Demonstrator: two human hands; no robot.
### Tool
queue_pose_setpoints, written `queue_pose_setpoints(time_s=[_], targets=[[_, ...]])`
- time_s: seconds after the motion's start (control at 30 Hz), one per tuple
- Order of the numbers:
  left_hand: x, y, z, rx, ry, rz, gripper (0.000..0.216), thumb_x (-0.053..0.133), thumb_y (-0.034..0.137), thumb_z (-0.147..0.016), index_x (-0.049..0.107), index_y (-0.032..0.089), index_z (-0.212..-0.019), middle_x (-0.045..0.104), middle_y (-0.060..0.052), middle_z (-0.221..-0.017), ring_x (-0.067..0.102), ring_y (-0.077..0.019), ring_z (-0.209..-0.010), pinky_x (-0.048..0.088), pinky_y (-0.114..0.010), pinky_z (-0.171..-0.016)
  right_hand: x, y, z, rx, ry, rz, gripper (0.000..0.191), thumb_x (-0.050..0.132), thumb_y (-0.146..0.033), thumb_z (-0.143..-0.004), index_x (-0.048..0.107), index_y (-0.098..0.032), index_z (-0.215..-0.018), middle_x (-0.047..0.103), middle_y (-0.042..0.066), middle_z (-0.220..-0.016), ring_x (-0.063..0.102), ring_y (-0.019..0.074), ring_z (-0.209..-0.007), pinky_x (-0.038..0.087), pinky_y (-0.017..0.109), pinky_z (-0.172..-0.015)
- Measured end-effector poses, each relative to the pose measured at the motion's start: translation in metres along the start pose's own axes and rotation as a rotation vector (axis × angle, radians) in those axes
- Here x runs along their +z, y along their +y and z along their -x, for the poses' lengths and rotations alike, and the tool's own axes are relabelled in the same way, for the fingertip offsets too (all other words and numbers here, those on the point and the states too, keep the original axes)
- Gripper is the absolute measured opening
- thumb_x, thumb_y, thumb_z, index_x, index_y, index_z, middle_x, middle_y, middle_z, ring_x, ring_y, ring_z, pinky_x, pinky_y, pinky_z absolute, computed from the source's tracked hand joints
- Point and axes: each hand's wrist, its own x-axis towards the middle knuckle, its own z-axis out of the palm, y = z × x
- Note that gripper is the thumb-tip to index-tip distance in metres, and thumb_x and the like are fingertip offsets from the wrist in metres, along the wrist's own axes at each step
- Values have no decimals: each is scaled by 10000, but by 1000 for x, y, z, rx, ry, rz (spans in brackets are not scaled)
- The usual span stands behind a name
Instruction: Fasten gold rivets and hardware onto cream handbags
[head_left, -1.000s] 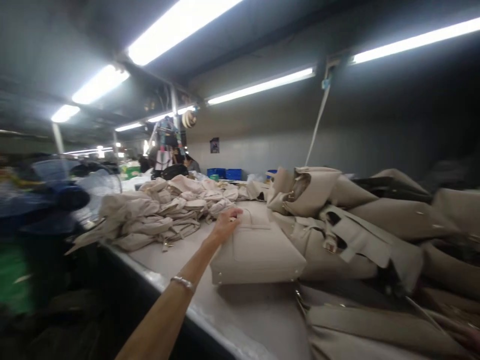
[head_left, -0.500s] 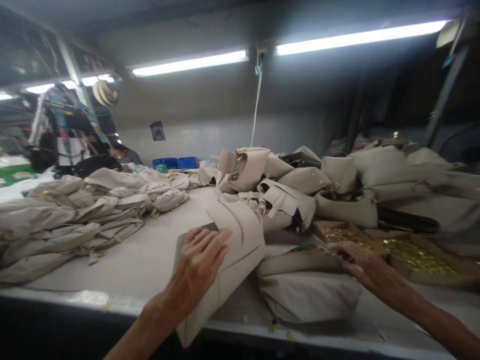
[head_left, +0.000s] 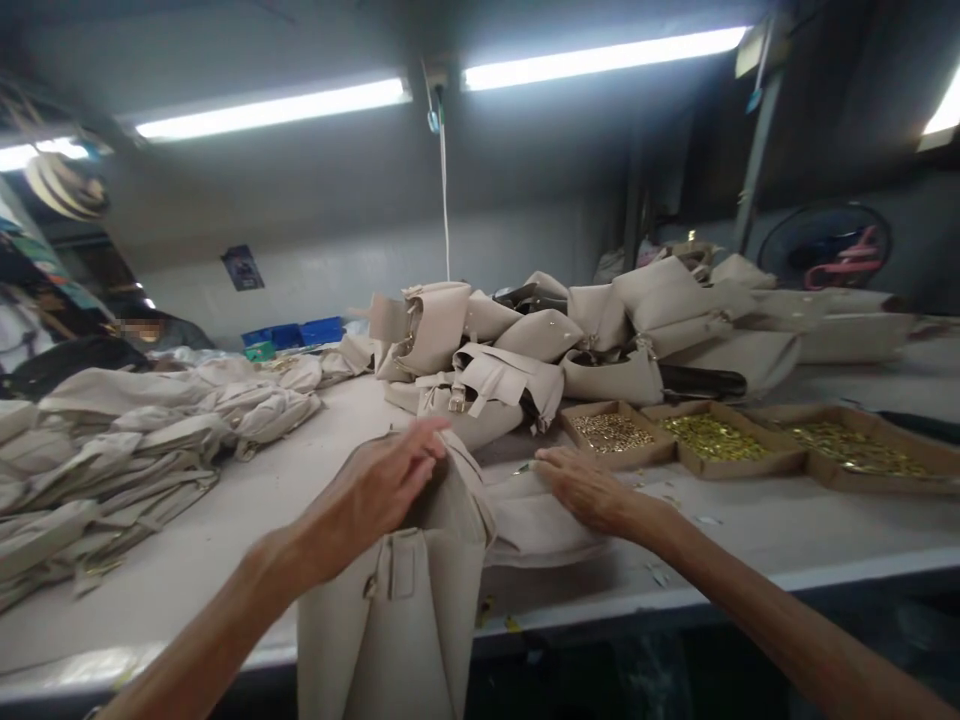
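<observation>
My left hand [head_left: 401, 475] reaches over the mouth of a beige handbag [head_left: 397, 620], its fingers stretched out along the rim. The bag stands open, with its lower part hanging in front of the table edge; a strap tab and a small metal fitting show on its side. To the right, my right hand [head_left: 581, 490] is closed at the top of a soft beige cloth pouch [head_left: 547, 530] lying on the table. By its fingertips a small green piece [head_left: 525, 467] shows. Whatever those fingers pinch is hidden.
Beige handbags [head_left: 525, 340] are heaped at the back. Shallow cardboard boxes [head_left: 724, 470] of gold-coloured metal parts stand on the right. Beige cloth pieces [head_left: 150, 450] pile up at left. A person [head_left: 176, 335] sits far left, and a fan [head_left: 825, 245] stands far right.
The view has swung right. The bag under my left hand has turned upright, its mouth now open, and those fingers have straightened. My right hand has shifted left along the pouch.
</observation>
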Motion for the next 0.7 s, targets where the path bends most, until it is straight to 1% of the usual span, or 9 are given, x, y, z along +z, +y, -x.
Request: queue_pose_setpoints(time_s=[0.07,0.1,0.17,0.23,0.3,0.47,0.53,0.63,0.7], targets=[[-9,-23,-9,-61,95,-103,501,510,232,-842,400,267,-1330,636,-41,-1147,615,-213,-1018,478,-391,-944,5,1,-5,-26,-54,-21,315,532,-153,-867,585,-127,-1177,566,161,-1227,544,291,-1101,456,450,-944],[-12,-34,-13,-75,82,-156,535,550,262,-815,410,262,-1332,601,-61,-1229,572,-245,-1115,444,-431,-990,8,1,-7,-34,-73,-24,342,575,-165,-844,575,-115,-1183,573,164,-1197,550,299,-1075,460,456,-927],[-14,-57,-19,-118,-64,-200,555,603,299,-763,467,244,-1299,557,-86,-1311,507,-289,-1216,413,-462,-1019,12,1,-10,-38,-92,-11,391,620,-162,-805,567,-104,-1188,578,162,-1158,553,308,-1039,463,462,-902],[-9,-76,-24,-204,-237,-165,563,624,312,-736,499,234,-1279,588,-98,-1282,542,-299,-1183,430,-450,-994,16,2,-12,-31,-83,0,392,625,-166,-794,572,-109,-1177,569,164,-1156,540,318,-1038,457,467,-893],[0,-91,-28,-256,-329,-121,565,619,316,-736,504,232,-1283,618,-96,-1247,577,-292,-1140,438,-423,-975,18,3,-14,-18,-75,-31,384,618,-187,-796,582,-116,-1171,566,166,-1150,528,321,-1046,449,463,-895],[17,-113,-43,-265,-356,-118,470,589,328,-759,558,222,-1216,659,-85,-1148,590,-270,-1090,426,-359,-955,5,21,-15,39,-137,-329,467,555,-330,-821,560,-128,-1241,594,150,-1183,540,294,-1097,417,416,-958],[18,-119,-46,-284,-356,-141,405,608,343,-747,606,198,-1125,670,-97,-1090,591,-280,-1055,426,-351,-932,-5,31,-14,55,-194,-410,379,499,-351,-818,622,-136,-1105,644,126,-1073,590,275,-992,454,379,-875],[17,-124,-47,-313,-353,-175,225,607,342,-748,652,170,-886,681,-105,-943,600,-274,-934,432,-336,-853,-16,38,-10,55,-311,-386,283,501,-387,-768,638,-157,-859,651,91,-854,611,265,-795,474,353,-697],[16,-126,-43,-326,-356,-182,187,587,349,-770,631,169,-741,666,-83,-805,592,-238,-800,431,-313,-771,-16,37,-3,55,-344,-358,289,542,-407,-729,640,-170,-863,655,93,-889,621,283,-829,490,374,-720]])
